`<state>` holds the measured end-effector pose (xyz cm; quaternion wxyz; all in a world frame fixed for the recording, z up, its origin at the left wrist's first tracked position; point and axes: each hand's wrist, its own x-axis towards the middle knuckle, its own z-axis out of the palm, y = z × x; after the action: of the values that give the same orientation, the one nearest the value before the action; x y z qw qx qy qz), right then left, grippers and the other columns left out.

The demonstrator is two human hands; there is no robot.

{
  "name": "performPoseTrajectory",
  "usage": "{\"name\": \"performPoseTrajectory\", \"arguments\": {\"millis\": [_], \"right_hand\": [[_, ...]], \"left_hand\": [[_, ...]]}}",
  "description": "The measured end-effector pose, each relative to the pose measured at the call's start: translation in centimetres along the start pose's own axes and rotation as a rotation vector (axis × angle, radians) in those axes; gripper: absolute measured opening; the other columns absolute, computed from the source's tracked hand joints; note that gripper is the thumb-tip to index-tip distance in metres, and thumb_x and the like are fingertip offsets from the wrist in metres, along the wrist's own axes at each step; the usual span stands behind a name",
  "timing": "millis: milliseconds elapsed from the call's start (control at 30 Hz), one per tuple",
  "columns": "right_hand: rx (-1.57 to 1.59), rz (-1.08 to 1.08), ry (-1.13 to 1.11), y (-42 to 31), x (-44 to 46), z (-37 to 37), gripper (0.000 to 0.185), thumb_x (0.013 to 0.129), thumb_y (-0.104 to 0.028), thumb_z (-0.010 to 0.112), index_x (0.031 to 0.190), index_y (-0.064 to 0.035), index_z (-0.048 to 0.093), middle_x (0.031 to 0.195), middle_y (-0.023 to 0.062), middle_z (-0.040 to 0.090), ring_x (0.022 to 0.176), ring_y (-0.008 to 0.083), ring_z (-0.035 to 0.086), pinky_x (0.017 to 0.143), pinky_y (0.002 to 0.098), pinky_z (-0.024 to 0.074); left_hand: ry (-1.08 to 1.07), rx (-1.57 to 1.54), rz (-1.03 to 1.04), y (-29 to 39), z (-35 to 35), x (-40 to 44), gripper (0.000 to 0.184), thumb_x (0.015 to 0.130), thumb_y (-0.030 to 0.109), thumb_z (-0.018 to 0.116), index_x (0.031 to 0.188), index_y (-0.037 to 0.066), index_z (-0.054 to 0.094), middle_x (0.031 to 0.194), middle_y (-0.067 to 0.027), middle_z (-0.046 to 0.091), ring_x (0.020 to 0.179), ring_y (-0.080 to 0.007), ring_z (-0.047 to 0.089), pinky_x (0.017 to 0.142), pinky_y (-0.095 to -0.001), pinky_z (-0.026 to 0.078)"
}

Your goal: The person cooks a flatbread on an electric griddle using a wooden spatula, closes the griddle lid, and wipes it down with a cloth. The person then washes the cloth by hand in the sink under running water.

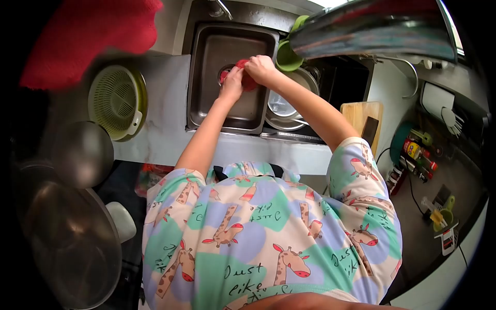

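Observation:
Both of my hands are over the steel sink [206,103], close together near its right side. Between them is a small red thing [250,83] that looks soft, like a cloth or scrubber; its exact kind is unclear. My left hand [232,88] is closed on its left part, fingers bent. My right hand [261,69] grips it from above right. Behind my left fingers, the drain [223,74] is partly hidden and shows some red as well. Just right of my right hand stands a green cup [288,58].
A faucet [221,9] is behind the sink. Metal pots [284,106] fill the right basin. A green colander [116,101] sits left, near a big pan [67,243]. A cutting board [364,116] leans at right. A red cloth [98,36] hangs upper left.

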<state>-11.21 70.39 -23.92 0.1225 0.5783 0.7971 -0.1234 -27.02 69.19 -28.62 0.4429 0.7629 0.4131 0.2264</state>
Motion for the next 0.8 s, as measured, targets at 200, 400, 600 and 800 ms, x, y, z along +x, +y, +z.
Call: {"name": "performPoseTrajectory", "arguments": {"millis": [200,400,600,800], "right_hand": [[0.184,0.056,-0.049,-4.1,-2.5,0.9,0.012,0.081,-0.019,0.065,0.082,-0.0122,0.074,0.082,0.0113,0.073,0.076,0.0282,0.073,0.066,0.0385,0.0582],[0.426,0.098,-0.155,-7.6,-4.6,1.2,0.015,0.082,-0.019,0.064,0.082,-0.0066,0.073,0.084,0.0175,0.071,0.079,0.0352,0.071,0.071,0.0438,0.0582],[0.747,0.142,-0.367,-7.5,-4.1,1.3,0.024,0.072,-0.014,0.069,0.094,-0.0092,0.075,0.095,0.0183,0.072,0.089,0.0341,0.070,0.079,0.0422,0.0571],[0.496,0.072,-0.413,-6.7,-4.4,-4.5,0.026,0.074,-0.011,0.065,0.099,-0.0087,0.074,0.097,0.0172,0.072,0.095,0.0326,0.070,0.080,0.0408,0.0566]], "left_hand": [[-0.178,0.133,-0.089,-0.4,-1.7,-3.9,0.042,0.075,-0.004,0.064,0.115,0.010,0.063,0.111,-0.0121,0.062,0.106,-0.0359,0.060,0.090,-0.0430,0.050],[-0.354,0.152,-0.186,-0.2,-4.2,-6.7,0.044,0.071,-0.002,0.068,0.113,0.011,0.063,0.112,-0.0120,0.058,0.106,-0.0350,0.059,0.091,-0.0426,0.050],[-0.378,0.193,-0.192,-0.8,-7.1,-5.8,0.019,0.070,-0.003,0.067,0.088,0.003,0.066,0.090,-0.0152,0.061,0.095,-0.0347,0.061,0.082,-0.0411,0.050],[-0.455,0.413,-0.202,3.4,-11.3,-5.0,0.036,0.075,0.022,0.077,0.107,0.011,0.065,0.107,-0.0125,0.062,0.102,-0.0341,0.061,0.086,-0.0442,0.052]]}}
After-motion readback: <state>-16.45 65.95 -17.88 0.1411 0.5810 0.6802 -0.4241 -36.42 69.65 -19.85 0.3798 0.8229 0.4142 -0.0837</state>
